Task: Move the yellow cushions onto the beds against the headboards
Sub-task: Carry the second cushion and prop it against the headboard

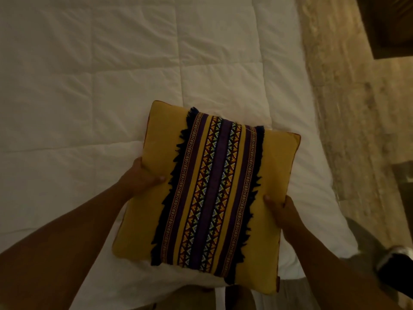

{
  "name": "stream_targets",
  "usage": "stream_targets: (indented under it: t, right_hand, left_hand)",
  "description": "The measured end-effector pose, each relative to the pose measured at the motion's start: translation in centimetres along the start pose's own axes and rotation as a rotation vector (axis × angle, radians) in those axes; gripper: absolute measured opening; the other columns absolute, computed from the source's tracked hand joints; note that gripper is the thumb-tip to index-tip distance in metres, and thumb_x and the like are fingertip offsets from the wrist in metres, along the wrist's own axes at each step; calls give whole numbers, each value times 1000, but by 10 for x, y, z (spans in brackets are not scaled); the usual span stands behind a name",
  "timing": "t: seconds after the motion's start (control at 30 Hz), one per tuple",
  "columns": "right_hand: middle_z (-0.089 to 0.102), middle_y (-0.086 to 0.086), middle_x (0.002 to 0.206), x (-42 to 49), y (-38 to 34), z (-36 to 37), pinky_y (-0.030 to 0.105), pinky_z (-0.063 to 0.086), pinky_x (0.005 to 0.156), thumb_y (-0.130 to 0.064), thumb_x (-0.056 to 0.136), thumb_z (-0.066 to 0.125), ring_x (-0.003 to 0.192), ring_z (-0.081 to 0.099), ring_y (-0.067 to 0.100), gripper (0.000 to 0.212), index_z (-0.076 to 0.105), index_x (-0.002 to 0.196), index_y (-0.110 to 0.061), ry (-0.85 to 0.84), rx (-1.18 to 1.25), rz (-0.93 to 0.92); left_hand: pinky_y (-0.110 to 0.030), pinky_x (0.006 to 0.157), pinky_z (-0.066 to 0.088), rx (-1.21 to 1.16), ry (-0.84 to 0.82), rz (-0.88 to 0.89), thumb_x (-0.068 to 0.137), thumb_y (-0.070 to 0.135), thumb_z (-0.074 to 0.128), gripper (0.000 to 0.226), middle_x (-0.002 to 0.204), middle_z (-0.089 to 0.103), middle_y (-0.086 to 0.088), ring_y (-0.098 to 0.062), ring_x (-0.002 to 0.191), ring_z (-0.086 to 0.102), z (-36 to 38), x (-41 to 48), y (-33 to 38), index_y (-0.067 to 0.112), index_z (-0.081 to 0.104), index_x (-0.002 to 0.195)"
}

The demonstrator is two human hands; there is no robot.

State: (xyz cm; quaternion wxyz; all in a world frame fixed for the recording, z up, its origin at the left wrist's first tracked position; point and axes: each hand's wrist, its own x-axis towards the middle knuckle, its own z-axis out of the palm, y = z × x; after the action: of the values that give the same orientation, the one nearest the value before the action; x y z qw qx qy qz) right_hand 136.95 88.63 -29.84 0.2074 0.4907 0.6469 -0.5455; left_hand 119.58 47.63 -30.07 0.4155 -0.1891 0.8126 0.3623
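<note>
While over bed (89,74), yellow cushion (207,193) clamped between left hand (143,177), right hand (279,209).

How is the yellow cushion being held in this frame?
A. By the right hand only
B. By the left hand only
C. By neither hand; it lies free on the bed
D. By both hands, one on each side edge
D: the left hand grips one side edge of the yellow cushion and the right hand grips the opposite edge, over the white bed.
</note>
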Motion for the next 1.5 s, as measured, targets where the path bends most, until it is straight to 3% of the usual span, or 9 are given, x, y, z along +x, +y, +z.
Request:
stream_targets:
  t: [0.27,0.43,0.63,0.77,1.0,1.1,1.27,1.37,1.5]
  right_hand:
    - [68,13,124,5,-2,-6,56,59,83,-46,75,78,101,72,33,73,52,137,-18,-126,121,-17]
    - [68,13,124,-3,-11,-9,62,56,86,-35,84,75,106,70,36,61,51,138,-19,-131,169,-93]
    - [72,9,119,-11,-38,-23,55,60,81,-44,80,77,99,73,30,63,56,135,-23,-176,74,-171]
    - [73,4,116,-5,-50,-31,53,61,80,-52,77,78,98,74,28,65,58,133,-28,-238,-33,-215]
    - [75,0,111,11,-33,-22,44,63,70,-51,75,80,91,75,24,67,56,133,-29,-253,-97,-162]
    - [75,-6,105,17,-35,-25,35,62,63,-53,73,77,86,76,20,70,54,134,-27,-284,-153,-158]
    - [62,8,133,24,-48,-37,56,54,94,-43,72,80,113,66,31,83,44,144,-23,-447,-254,-107]
    - [57,8,140,33,-53,-42,60,47,102,-34,71,82,123,59,34,93,35,150,-23,-507,-285,-75]
    - [62,8,135,38,-50,-34,59,52,96,-24,73,82,116,65,33,83,42,145,-26,-518,-200,-66]
  left_hand:
    - [-52,91,55,-225,1,58,40,59,91,107,125,64,-5,-25,105,66,9,0,-10,24,49,132]
    - [-39,80,55,-319,35,114,57,45,90,96,126,62,-5,-23,104,64,11,-19,-8,21,45,139]
    - [-40,81,58,-435,92,141,67,36,85,74,118,66,0,-17,100,67,25,-67,-24,27,51,133]
    - [-38,77,56,-498,153,66,53,55,87,101,120,62,-2,-24,104,64,49,-97,-41,23,45,140]
    - [-54,95,52,-530,118,53,29,74,84,132,128,62,-9,-28,112,63,68,-105,-65,18,44,142]
    - [-46,92,56,-524,85,86,32,72,85,124,120,66,0,-15,103,67,65,-101,-64,22,48,139]
    - [-54,99,51,-452,-42,76,39,63,88,124,132,60,-7,-26,117,62,51,-96,-69,21,40,145]
    - [-42,93,54,-402,-131,46,51,50,91,120,137,55,-2,-19,116,60,44,-92,-74,25,27,150]
    - [-48,95,54,-488,-163,16,40,53,93,114,128,65,-5,-23,112,65,50,-90,-76,23,48,140]
